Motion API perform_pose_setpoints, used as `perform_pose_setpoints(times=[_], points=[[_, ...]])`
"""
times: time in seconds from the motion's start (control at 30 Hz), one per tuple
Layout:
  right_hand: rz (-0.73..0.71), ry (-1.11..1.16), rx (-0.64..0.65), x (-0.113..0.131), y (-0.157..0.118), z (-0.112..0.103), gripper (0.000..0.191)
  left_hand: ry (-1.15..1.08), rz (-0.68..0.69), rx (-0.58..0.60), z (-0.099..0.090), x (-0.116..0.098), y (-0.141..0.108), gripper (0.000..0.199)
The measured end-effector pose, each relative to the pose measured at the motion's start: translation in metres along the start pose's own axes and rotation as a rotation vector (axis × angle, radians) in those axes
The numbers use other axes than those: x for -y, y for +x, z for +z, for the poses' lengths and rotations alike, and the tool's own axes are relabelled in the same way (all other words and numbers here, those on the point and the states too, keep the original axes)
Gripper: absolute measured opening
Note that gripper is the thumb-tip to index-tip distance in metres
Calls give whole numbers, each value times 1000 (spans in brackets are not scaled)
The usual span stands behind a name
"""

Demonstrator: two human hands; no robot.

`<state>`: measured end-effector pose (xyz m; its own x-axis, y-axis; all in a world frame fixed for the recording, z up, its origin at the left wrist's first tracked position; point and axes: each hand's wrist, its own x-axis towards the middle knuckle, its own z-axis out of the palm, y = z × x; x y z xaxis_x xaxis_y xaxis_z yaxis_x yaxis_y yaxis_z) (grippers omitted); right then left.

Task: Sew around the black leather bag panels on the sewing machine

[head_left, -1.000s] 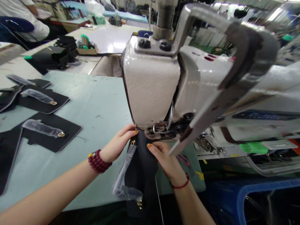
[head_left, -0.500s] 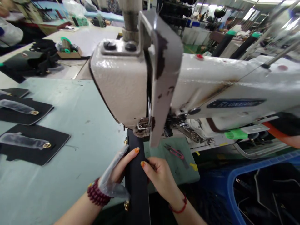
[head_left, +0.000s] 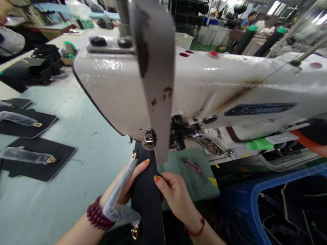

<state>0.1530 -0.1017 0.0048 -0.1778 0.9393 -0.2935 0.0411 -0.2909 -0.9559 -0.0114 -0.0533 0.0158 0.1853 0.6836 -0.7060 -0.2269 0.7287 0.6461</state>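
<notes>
A long black panel (head_left: 146, 194) runs from under the sewing machine head (head_left: 114, 88) down toward me. Its plastic-wrapped strap (head_left: 114, 200) with gold rings lies across my left wrist. My left hand (head_left: 131, 178) grips the panel's left side, thumb on top and the other fingers hidden beneath. On the right edge, my right hand (head_left: 173, 192) pinches the panel between its thumb and curled fingers. The needle area is hidden behind the machine's pale metal guard (head_left: 158, 95).
Black pieces with wrapped straps (head_left: 41, 158) lie on the pale green table (head_left: 89, 143) at left. Pink-handled snips (head_left: 191, 165) rest right of the machine's needle end. A blue basket (head_left: 258, 194) with black pieces stands at lower right. A person sits far back.
The view has shifted, so the guard and machine head appear further left. The panel's near part has swung slightly left and more of its top face shows. Both hands keep their hold.
</notes>
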Motion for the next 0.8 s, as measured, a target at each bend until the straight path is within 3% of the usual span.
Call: perform_pose_setpoints(times=[0.2, 0.43, 0.63, 0.8], points=[[-9, -26, -20, 4, 3, -2, 50, 48, 116, 73, 8, -8, -7, 45], [-14, -29, -32, 2, 13, -4, 49, 94, 242, 154, 3, -10, 8, 47], [3, 11, -27, -1, 24, -5, 49, 180, 340, 130, 7, -19, 14, 49], [-22, -7, -52, 8, 30, -5, 49, 324, 543, 188, -19, -5, 33, 54]])
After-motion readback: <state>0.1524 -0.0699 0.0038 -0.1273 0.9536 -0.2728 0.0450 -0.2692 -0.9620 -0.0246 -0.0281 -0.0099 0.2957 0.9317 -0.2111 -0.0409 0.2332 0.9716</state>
